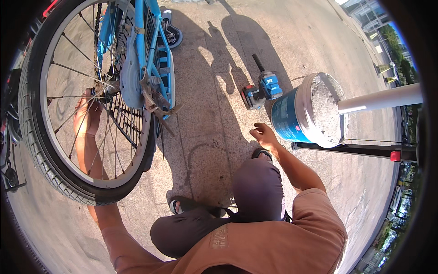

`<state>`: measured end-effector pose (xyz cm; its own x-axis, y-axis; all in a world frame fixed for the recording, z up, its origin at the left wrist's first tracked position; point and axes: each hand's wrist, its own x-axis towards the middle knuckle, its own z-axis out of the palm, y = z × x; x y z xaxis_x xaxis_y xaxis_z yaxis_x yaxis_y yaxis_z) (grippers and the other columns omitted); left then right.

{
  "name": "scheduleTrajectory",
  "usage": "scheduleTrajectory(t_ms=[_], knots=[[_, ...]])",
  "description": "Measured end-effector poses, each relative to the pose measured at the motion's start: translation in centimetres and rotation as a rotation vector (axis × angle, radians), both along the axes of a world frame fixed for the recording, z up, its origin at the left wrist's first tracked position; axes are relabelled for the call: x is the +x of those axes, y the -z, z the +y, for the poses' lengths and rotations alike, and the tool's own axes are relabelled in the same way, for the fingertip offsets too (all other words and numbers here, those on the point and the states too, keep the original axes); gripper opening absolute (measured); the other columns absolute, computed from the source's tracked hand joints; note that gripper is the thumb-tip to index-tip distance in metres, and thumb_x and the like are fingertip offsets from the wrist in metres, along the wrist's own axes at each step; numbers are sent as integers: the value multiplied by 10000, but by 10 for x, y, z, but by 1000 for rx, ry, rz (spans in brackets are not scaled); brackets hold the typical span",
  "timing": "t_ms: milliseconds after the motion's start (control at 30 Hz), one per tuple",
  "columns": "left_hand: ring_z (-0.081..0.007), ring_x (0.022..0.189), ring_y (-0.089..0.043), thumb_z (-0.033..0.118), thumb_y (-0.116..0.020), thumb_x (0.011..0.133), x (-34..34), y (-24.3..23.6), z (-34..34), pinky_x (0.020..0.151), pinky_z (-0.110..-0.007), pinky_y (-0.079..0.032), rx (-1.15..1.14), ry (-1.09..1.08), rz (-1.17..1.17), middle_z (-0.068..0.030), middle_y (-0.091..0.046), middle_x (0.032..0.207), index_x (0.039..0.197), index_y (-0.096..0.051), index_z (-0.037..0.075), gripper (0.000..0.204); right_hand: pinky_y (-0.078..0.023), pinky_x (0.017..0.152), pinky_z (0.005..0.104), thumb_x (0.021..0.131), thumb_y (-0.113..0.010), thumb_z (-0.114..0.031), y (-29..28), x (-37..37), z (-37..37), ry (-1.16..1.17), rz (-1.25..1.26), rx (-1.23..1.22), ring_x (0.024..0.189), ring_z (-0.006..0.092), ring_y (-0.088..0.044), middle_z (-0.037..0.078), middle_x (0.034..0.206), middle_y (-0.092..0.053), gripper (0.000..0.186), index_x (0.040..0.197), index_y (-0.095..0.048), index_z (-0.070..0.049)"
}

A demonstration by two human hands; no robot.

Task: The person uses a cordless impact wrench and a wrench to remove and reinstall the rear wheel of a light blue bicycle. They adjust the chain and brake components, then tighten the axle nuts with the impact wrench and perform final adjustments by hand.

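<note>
A bicycle wheel with a black tire and thin spokes fills the left side, joined to a light blue bicycle frame. Behind the spokes, my left hand reaches up to the wheel hub, its fingers curled there; whatever they grip is partly hidden. My right hand hovers by my right knee with thumb and fingers curled together, near the blue bucket. I cannot make out anything in it. Just beyond that hand, a blue and black cordless impact wrench with a dark socket rests on the paving.
Hardened grey material fills the bucket, and a white pipe rises from it. Beside it runs a black bar with a red part. Sunlit paving carries long shadows. Another bicycle's parts show at the far left.
</note>
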<state>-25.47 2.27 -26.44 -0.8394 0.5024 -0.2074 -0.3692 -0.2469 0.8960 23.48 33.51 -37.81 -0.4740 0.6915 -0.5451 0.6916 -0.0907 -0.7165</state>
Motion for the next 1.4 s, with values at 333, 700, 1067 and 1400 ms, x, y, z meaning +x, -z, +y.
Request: scheduleTrajectory(t_ms=[333,700,1067,1400], knots=[[-128,736,-572,322,-644,884,14,-39,-2,665,-293,-459,-142,100,-49,-14,-644,817,972,-621,93,246,-479,793,319,792,-748,-138,72,-65,124,168,590,581,878,161,-600,57,992,-648,343,1081,-612,-16],[-135,775,-633,204,-660,881,7,-73,0,664,-292,-518,-292,169,-390,-20,-660,874,1046,-609,68,220,-469,827,343,811,-671,-126,-145,8,25,-48,199,170,941,233,-620,114,1035,-652,302,1081,-596,-15],[-119,731,-613,199,-651,889,-7,-72,2,618,-252,-504,-261,339,-615,-20,-645,841,1062,-627,57,225,-469,817,362,864,-639,-91,-408,-7,-190,53,-352,349,942,229,-605,101,1044,-643,249,1102,-635,-19],[-179,844,-654,231,-658,882,-32,-79,11,632,-273,-528,-397,617,-634,-26,-630,931,1134,-558,59,321,-476,841,382,820,-677,-103,-450,-104,-440,410,-207,267,980,258,-610,112,1068,-638,286,1095,-636,-36]])
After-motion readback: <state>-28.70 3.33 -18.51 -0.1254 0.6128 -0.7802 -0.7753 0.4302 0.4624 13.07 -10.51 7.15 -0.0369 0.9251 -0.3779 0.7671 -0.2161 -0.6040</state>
